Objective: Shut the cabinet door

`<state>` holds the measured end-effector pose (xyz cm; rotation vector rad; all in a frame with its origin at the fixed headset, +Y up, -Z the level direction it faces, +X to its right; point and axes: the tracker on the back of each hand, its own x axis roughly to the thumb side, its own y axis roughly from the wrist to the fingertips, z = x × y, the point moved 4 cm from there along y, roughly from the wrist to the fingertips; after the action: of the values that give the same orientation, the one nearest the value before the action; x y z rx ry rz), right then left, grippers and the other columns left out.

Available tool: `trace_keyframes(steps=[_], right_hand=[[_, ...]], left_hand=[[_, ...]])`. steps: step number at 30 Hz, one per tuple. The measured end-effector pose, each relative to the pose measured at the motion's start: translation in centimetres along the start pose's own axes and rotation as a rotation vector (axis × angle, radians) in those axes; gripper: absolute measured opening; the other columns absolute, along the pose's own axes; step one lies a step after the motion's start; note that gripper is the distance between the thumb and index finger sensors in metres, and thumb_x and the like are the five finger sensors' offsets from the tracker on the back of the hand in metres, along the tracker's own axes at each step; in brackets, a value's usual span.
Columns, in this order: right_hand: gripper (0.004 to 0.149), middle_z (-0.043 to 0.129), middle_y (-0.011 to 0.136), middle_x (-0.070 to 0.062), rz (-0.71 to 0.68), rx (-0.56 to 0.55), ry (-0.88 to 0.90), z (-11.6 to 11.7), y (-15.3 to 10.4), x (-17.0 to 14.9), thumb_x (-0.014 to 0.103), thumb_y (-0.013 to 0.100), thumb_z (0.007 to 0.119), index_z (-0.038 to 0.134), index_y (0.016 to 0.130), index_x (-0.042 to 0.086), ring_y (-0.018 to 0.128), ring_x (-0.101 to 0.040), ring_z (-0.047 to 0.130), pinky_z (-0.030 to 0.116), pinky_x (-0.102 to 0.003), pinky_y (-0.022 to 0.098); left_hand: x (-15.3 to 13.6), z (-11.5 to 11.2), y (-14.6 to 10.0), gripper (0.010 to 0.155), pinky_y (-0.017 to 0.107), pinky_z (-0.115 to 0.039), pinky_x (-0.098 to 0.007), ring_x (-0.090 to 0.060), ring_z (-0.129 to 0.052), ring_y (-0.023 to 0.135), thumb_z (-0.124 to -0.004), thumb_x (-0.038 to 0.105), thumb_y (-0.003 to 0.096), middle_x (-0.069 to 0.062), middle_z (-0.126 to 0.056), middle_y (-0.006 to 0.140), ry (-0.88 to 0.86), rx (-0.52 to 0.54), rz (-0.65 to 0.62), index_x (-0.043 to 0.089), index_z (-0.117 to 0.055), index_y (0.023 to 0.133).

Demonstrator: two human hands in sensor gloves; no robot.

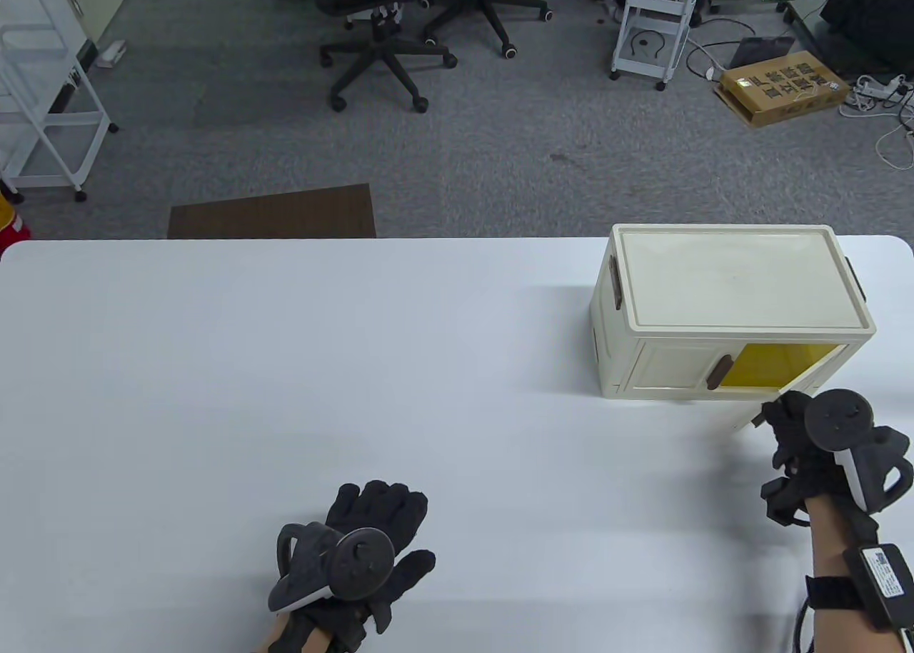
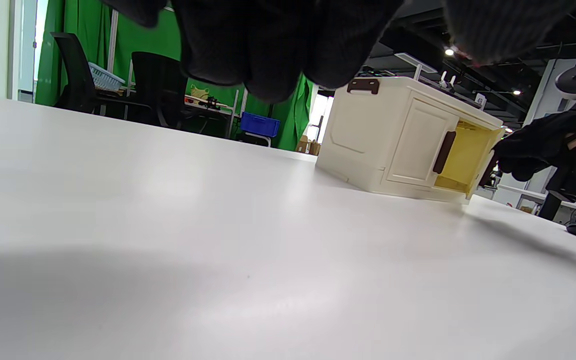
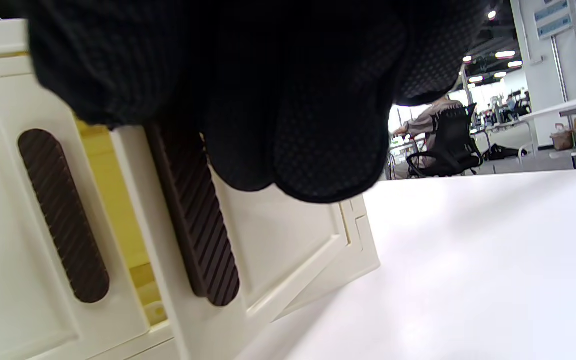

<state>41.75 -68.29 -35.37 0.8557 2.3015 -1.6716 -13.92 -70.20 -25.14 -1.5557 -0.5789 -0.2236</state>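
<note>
While the cabinet (image 1: 728,310) stands at the counter's (image 1: 285,396) far right with its right door (image 3: 268,250) ajar, this light, stiff panel should swing easily if pushed beside its brown handle (image 3: 195,235), where the right hand (image 1: 821,460) apparently presses, its grip's closure unclear; left hand (image 1: 357,560) rests spread.

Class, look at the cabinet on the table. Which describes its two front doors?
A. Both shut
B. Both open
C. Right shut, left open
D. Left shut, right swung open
D: the left door sits flush, while the right door stands ajar, showing the yellow interior.
</note>
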Motion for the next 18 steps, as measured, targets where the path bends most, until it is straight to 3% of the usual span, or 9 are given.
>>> trace_keyframes(steps=[18], right_hand=[[0.054, 0.102, 0.056, 0.006, 0.093, 0.102, -0.015, 1.1, 2.5, 2.4, 0.050, 0.027, 0.088, 0.089, 0.069, 0.016, 0.039, -0.015, 0.107, 0.077, -0.045, 0.057]], left_hand=[[-0.2, -0.5, 0.2, 0.079, 0.074, -0.049, -0.062, -0.041, -0.070, 0.103, -0.066, 0.065, 0.0392, -0.009, -0.070, 0.108, -0.012, -0.031, 0.007, 0.020, -0.066, 0.104]])
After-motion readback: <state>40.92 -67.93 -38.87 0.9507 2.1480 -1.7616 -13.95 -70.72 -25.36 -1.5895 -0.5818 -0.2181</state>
